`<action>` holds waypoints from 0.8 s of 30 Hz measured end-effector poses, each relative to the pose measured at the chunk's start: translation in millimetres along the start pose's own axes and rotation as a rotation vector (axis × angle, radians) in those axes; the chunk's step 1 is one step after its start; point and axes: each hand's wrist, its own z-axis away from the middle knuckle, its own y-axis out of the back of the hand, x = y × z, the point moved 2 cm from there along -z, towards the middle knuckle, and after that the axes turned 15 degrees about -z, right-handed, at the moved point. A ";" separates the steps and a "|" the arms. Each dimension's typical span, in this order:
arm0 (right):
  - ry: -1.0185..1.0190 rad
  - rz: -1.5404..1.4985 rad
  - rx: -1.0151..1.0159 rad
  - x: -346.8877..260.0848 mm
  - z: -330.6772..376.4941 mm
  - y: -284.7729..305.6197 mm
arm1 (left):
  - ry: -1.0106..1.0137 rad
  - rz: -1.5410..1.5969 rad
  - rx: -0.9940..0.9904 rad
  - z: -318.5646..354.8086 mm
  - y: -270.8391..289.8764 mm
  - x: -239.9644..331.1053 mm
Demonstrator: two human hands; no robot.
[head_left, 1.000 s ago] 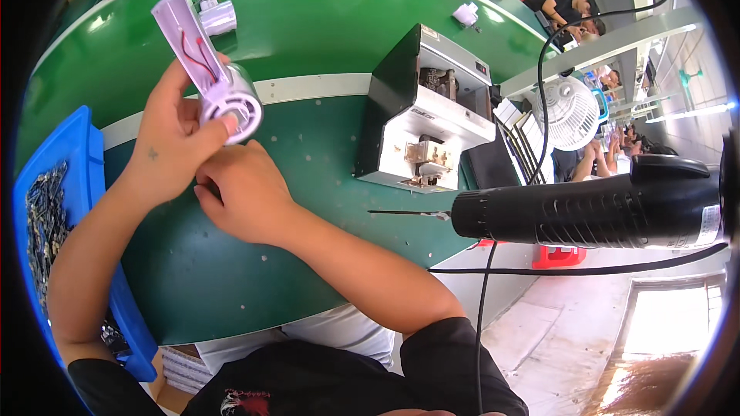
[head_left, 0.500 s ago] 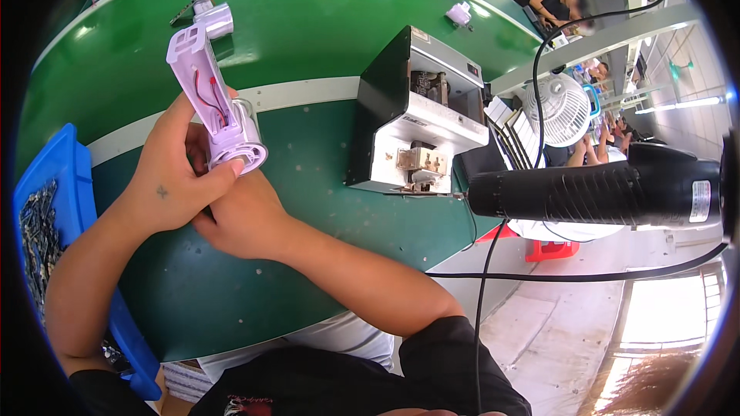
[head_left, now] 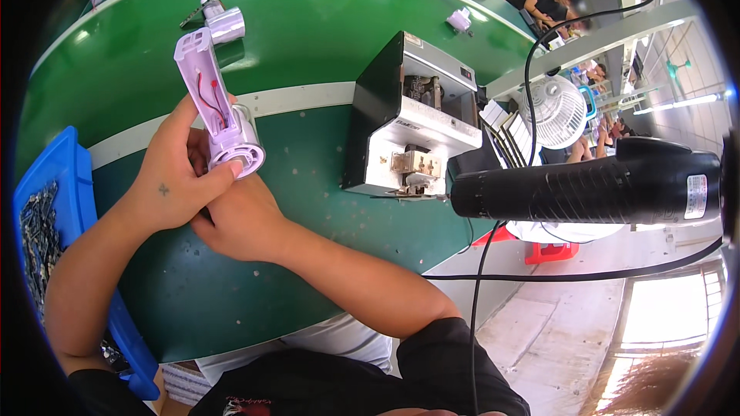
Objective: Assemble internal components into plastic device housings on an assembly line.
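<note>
While both forearms are extended over the dk green worktop (head_left: 308, 154), a lilac housing (head_left: 223, 131) is held up in front of the far edge strip (head_left: 308, 95), L of ctr. Long open-sided handle part is pointed up & slightly L; round end w/ ringed opening is turned down twd wearer. Red wires (head_left: 210, 98) are seen inside the handle channel.

L hand (head_left: 166, 177): housing grasped, thumb pressed on rim of round end, other fingers wrapped behind & mostly hidden. R hand (head_left: 243, 216): placed just below round end, partly covered by L hand; fingertips hidden, so cannot tell if housing is also gripped by it.

Surroundings: on the brt green surface (head_left: 308, 27) beyond the strip, a shiny cylinder (head_left: 226, 25) w/ small dk piece attached is seen near the handle tip; a small lilac part (head_left: 460, 20) is seen farther R. Blue bin (head_left: 80, 185), filled w/ small dk metallic parts (head_left: 42, 239), is located at L, beside L forearm. Black-&-silver machine (head_left: 416, 123) is stood on worktop, R of hands. Black cyl. power tool (head_left: 578, 189) is positioned horiz. at R, well apart from both hands. White fan (head_left: 556, 112) noted in bkgd.
</note>
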 end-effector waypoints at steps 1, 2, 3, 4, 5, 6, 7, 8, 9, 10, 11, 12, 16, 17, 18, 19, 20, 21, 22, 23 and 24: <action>-0.006 -0.004 0.004 -0.5 0.4 0.1 | -0.003 0.017 0.008 0.0 -0.2 0.1; -0.013 -0.007 0.009 -0.9 0.9 0.5 | -0.004 0.018 0.009 -0.3 0.7 0.6; -0.012 -0.006 0.008 -1.0 1.0 1.1 | 0.009 -0.002 -0.018 -0.8 1.6 1.0; -0.026 0.002 -0.007 -0.7 1.2 1.5 | 0.023 -0.022 -0.046 -1.1 1.9 1.0; -0.040 0.009 -0.022 -0.6 1.3 1.4 | 0.022 -0.022 -0.045 -0.8 2.2 1.1; -0.038 0.010 -0.022 -0.3 1.3 0.7 | 0.017 -0.009 -0.039 -0.5 2.3 1.1; -0.031 0.009 -0.020 0.3 1.1 -0.4 | 0.013 0.003 -0.033 -0.3 2.5 1.3; -0.025 0.009 -0.018 0.4 1.0 -0.8 | 0.014 0.004 -0.032 -0.4 2.4 1.2; -0.025 0.009 -0.019 0.3 1.1 -0.6 | 0.015 0.008 -0.034 -0.6 2.3 1.3; -0.033 0.008 -0.024 -0.2 1.1 -0.3 | 0.016 0.012 -0.035 -0.5 2.3 1.4; -0.042 0.010 -0.028 -0.3 1.2 0.4 | 0.015 0.014 -0.036 -0.7 1.9 1.4; -0.043 0.012 -0.027 -0.7 1.3 1.1 | 0.021 0.008 -0.036 -0.7 1.5 1.3; -0.057 0.022 -0.044 -0.2 1.8 0.6 | 0.032 0.002 -0.047 -0.6 2.2 2.5; -0.041 0.024 -0.039 0.1 1.7 0.5 | 0.032 0.002 -0.048 -0.6 1.8 2.6; -0.042 0.024 -0.039 0.2 1.7 0.2 | 0.030 0.016 -0.044 -0.5 1.2 2.5; -0.033 0.018 -0.028 -0.1 1.7 0.2 | 0.030 0.029 -0.041 -0.4 0.6 2.5; -0.024 0.010 -0.017 -0.2 1.2 -0.2 | 0.031 0.028 -0.041 -0.4 1.1 2.3; -0.024 0.008 -0.017 -0.3 1.0 -0.5 | 0.037 0.023 -0.043 -0.2 1.5 1.9; -0.035 0.003 -0.025 -0.1 1.0 -0.9 | 0.043 0.018 -0.044 0.0 1.8 1.4; -0.045 0.004 -0.031 -0.6 1.0 0.2 | 0.039 0.020 -0.044 -0.6 1.2 1.9; -0.045 0.008 -0.030 -1.0 1.1 1.1 | 0.033 0.031 -0.040 -1.2 0.4 2.4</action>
